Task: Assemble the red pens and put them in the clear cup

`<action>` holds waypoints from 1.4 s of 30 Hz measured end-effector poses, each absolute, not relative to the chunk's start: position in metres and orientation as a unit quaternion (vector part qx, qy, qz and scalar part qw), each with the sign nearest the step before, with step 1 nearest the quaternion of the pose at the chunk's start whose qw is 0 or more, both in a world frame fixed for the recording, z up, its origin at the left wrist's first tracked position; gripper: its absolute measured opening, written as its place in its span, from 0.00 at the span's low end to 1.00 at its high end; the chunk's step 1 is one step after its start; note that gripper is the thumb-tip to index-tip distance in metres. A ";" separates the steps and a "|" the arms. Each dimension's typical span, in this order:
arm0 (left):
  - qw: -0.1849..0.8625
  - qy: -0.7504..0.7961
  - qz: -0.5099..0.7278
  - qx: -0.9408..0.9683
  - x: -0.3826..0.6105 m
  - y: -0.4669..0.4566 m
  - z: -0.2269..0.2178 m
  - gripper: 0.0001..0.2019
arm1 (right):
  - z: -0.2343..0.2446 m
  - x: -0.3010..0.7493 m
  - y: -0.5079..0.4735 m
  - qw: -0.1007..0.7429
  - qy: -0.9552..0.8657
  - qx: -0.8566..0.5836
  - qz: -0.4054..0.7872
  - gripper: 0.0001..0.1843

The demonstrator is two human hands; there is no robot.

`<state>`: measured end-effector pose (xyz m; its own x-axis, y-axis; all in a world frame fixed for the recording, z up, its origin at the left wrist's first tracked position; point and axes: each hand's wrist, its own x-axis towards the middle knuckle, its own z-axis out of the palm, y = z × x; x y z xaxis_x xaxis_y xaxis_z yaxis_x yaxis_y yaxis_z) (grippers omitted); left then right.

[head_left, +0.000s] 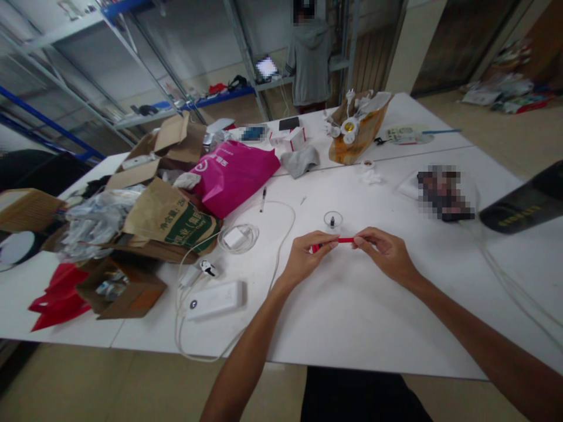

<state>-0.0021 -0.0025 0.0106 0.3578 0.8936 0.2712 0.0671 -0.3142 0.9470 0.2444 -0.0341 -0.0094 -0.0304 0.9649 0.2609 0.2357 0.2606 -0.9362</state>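
Observation:
Over the white table (325, 328), near its front edge, a thin red strip (346, 240) is stretched level between my two hands. My left hand (308, 253) pinches its left end, and a red and dark bit shows under those fingers. At the right end, the thumb and fingertips of my right hand (382, 249) are closed on it. What kind of thing the strip is, I cannot make out. Just beyond my hands lies a clear round ring-shaped piece (326, 215) with a small dark part (333, 221) upright in or behind it.
Left of my arms are a white power bank (215, 300), a coiled white cable (250, 240), a small cardboard box (132, 293) and a magenta bag (237, 170). To the right stand a dark bottle (519, 202) and cables. A person (310, 64) stands beyond the table by the shelves.

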 end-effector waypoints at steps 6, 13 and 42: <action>0.459 0.347 0.451 0.682 0.000 -0.004 0.008 0.09 | -0.004 0.245 -0.034 0.483 -0.630 -0.503 0.343 0.24; 0.452 0.345 0.456 0.684 -0.001 -0.004 0.010 0.10 | -0.001 0.245 -0.034 0.466 -0.647 -0.502 0.336 0.29; 0.463 0.375 0.464 0.655 -0.003 -0.002 0.014 0.11 | -0.004 0.252 -0.035 0.513 -0.675 -0.440 0.296 0.07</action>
<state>-0.0030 -0.0025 0.0139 0.2882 0.9211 0.2619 0.0608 -0.2906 0.9549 0.2516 -0.0355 -0.0042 -0.0860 0.8974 0.4327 0.2905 0.4381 -0.8507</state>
